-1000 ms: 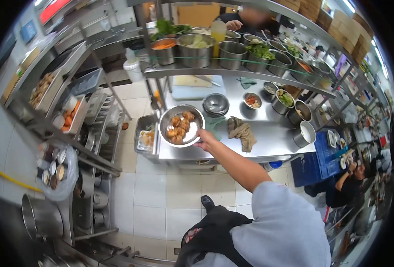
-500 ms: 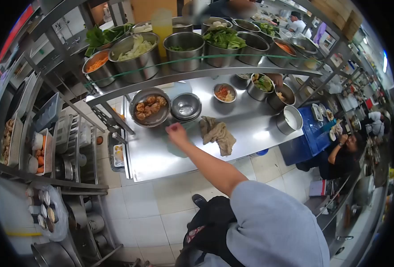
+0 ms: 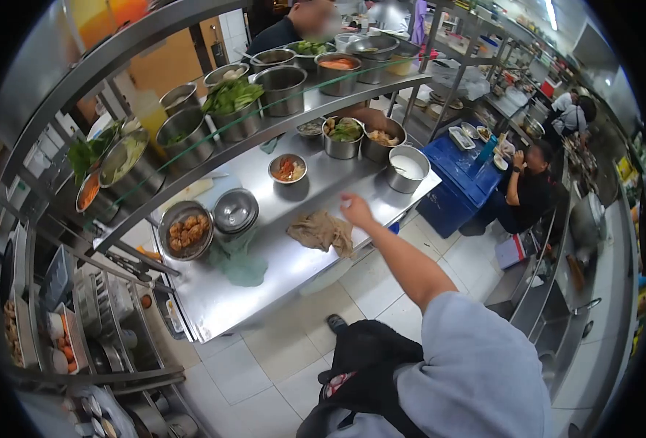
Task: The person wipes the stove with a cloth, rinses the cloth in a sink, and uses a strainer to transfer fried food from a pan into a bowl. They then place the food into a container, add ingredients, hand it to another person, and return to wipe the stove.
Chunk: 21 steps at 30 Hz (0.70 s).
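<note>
Steel bowl of fried pieces point(image 3: 185, 231) is now sitting on the bench point(image 3: 279, 266), released; the right hand point(image 3: 355, 208), fingers loosely open and empty, is drifting away above the brown rag point(image 3: 321, 231).

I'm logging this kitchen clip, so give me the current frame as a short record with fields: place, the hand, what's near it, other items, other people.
place: steel counter under a shelf of metal tubs
right hand: open, empty, raised above the counter edge
left hand: not in view
nearest thing: brown cloth, crumpled beside the hand
bowl of fried pieces: set on the counter, next to stacked empty bowls
other people: seated person by a blue crate
</note>
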### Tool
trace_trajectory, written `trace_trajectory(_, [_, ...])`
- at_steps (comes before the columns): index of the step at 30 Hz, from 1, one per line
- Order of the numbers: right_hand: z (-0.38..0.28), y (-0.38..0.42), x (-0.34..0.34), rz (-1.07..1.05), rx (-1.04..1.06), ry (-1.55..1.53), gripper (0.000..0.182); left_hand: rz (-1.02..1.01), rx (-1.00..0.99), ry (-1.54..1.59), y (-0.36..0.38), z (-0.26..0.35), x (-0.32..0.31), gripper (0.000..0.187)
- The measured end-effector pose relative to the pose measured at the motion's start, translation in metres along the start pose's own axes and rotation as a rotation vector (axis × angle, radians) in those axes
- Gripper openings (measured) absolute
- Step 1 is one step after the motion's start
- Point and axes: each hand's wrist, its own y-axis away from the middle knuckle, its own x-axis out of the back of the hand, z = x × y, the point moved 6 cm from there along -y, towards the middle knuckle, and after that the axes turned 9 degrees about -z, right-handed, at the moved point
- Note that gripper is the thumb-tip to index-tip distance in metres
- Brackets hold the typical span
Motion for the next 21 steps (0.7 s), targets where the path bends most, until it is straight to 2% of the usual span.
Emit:
trace_trajectory(2, [0.023, -0.037, 0.063, 0.089, -0.181, -0.041, 0.037, -0.033, -0.04, -0.061, -0.017, 0.023, -0.011, 0.042])
trace_trajectory(4, [0.058, -0.072, 0.101, 0.139, -0.289, -0.252, 0.044, -0.073, -0.064, -0.108, -0.048, 0.048, -0.028, 0.042])
trace_trajectory(6, [0.048, -0.091, 0.153, 0.295, -0.308, -0.121, 0.061, -0.107, -0.139, -0.161, -0.096, 0.093, -0.049, 0.043])
trace_trajectory(8, [0.041, -0.121, 0.18, 0.446, -0.278, 0.03, 0.084, -0.114, -0.221, -0.21, -0.129, 0.133, -0.053, 0.043])
trace_trajectory(9, [0.035, -0.136, 0.187, 0.479, -0.252, 0.013, 0.096, -0.115, -0.271, -0.241, -0.152, 0.163, -0.056, 0.043])
trace_trajectory(10, [0.03, -0.154, 0.19, 0.468, -0.242, 0.0, 0.096, -0.119, -0.311, -0.276, -0.174, 0.198, -0.063, 0.043])
trace_trajectory(12, [0.012, -0.195, 0.176, 0.273, -0.067, 0.1, 0.099, -0.115, -0.288, -0.337, -0.194, 0.283, -0.079, 0.043])
trace_trajectory(13, [0.014, -0.216, 0.159, 0.239, 0.046, 0.077, 0.086, -0.122, -0.363, -0.432, -0.196, 0.332, -0.094, 0.043])
trace_trajectory(14, [0.017, -0.233, 0.144, 0.203, 0.049, 0.062, 0.086, -0.144, -0.404, -0.446, -0.199, 0.371, -0.11, 0.043])
trace_trajectory(16, [0.016, -0.258, 0.097, -0.132, 0.083, -0.011, 0.067, -0.19, -0.448, -0.493, -0.184, 0.452, -0.147, 0.043])
trace_trajectory(17, [0.017, -0.258, 0.081, -0.155, 0.078, -0.02, 0.067, -0.203, -0.446, -0.5, -0.187, 0.469, -0.159, 0.042])
trace_trajectory(20, [-0.002, -0.254, 0.031, -0.322, 0.18, -0.055, 0.05, -0.247, -0.439, -0.475, -0.191, 0.495, -0.19, 0.041])
trace_trajectory(21, [-0.006, -0.247, 0.013, -0.443, 0.166, -0.203, 0.048, -0.281, -0.443, -0.446, -0.189, 0.497, -0.198, 0.04])
